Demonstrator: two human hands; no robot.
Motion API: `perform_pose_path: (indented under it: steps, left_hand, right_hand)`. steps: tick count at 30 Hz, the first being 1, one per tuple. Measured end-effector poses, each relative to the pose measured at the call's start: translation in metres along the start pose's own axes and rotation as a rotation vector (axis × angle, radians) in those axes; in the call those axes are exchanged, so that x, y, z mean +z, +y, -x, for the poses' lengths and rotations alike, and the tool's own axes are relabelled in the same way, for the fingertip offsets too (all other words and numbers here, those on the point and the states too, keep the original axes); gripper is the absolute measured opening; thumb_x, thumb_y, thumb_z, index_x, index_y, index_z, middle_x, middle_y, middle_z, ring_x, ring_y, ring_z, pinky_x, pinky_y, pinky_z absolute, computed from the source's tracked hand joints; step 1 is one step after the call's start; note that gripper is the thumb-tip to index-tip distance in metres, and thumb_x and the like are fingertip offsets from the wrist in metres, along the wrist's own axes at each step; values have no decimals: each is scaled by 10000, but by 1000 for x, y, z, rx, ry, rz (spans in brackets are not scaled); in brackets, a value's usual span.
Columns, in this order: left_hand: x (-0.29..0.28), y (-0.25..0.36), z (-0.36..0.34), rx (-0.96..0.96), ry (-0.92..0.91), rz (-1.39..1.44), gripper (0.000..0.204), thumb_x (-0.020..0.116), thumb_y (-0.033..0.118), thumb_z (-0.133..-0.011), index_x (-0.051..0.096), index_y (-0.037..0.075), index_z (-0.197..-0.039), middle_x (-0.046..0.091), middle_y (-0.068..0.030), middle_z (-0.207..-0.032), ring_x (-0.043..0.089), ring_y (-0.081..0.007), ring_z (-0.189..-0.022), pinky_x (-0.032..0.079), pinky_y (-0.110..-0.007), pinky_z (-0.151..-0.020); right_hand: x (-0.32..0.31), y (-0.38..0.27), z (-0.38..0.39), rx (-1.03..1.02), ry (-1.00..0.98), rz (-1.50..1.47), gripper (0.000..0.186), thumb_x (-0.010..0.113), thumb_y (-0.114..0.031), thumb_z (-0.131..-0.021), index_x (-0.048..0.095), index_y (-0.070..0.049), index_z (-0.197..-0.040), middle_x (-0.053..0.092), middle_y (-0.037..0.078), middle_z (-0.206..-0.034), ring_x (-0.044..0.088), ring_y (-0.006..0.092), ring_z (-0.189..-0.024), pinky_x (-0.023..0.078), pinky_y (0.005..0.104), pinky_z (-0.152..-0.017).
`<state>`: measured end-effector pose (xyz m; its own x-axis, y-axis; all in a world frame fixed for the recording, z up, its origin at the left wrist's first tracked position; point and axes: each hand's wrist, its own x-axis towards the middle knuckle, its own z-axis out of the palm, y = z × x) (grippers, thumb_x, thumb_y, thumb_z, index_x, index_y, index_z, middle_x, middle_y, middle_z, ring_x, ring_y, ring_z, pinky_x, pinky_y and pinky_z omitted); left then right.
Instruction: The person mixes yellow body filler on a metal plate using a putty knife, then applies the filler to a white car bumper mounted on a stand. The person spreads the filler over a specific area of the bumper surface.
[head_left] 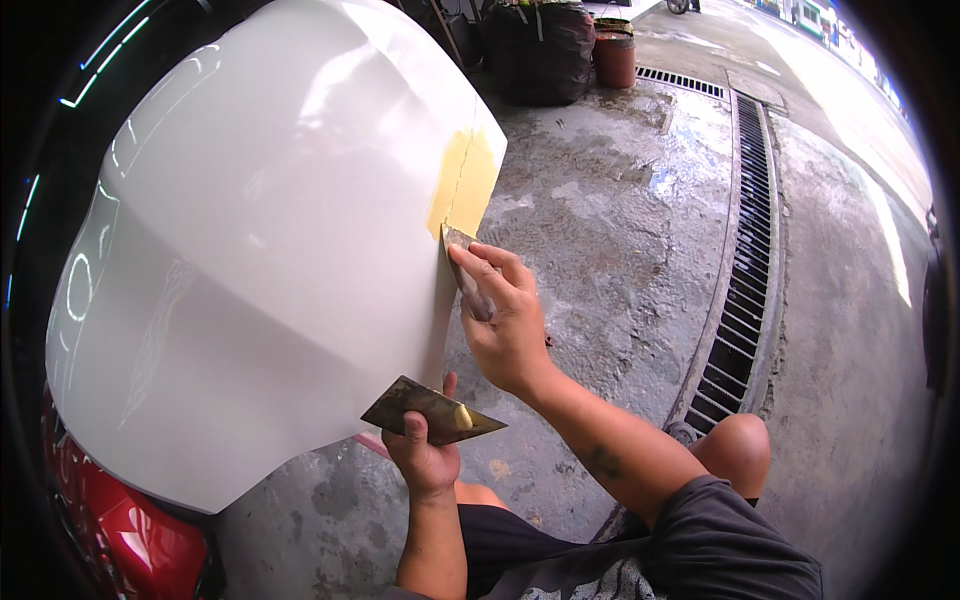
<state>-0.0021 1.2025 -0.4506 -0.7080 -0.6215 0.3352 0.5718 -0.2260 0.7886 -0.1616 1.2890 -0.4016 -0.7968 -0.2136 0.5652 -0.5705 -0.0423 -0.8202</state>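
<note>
A large white car body panel (300,200), likely a hood, fills the left and middle of the view. Yellow body filler (465,185) is spread in a patch along its right edge, with a thin line running through it. My right hand (508,320) grips a flat metal putty knife (466,262), whose tip meets the lower end of that patch. Lower down, my left hand (425,455) holds a dark metal plate (400,403), thumb on top. A small dab of yellow filler (463,416) sits on the plate near its right corner.
A glossy red car part (150,545) lies under the panel at lower left. On the right, a metal drain grate (735,330) runs along the wet concrete floor (600,220). A black garbage bag (540,55) and a red bucket (614,58) stand at the back.
</note>
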Motion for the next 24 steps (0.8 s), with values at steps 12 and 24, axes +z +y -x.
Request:
perform_pose_path:
  steps: [12, 24]
  left_hand:
    - [4, 5, -7, 0, 5, 69, 589, 837, 362, -926, 594, 9, -1329, 698, -62, -1200, 698, -199, -1108, 456, -539, -1195]
    - [0, -28, 114, -1037, 198, 630, 597, 428, 474, -1126, 445, 50, -1547, 595, -174, -1467, 581, -333, -1371, 437, -546, -1184]
  right_hand:
    - [-38, -19, 25, 71, -172, -197, 597, 596, 104, -866, 668, -153, -1400, 573, 152, -1427, 545, 353, -1324, 449, 420, -1126]
    - [-174, -52, 97, -668, -803, 140, 623, 764, -190, -881, 612, -425, -1437, 546, 102, -1400, 535, 347, -1381, 445, 613, -1121]
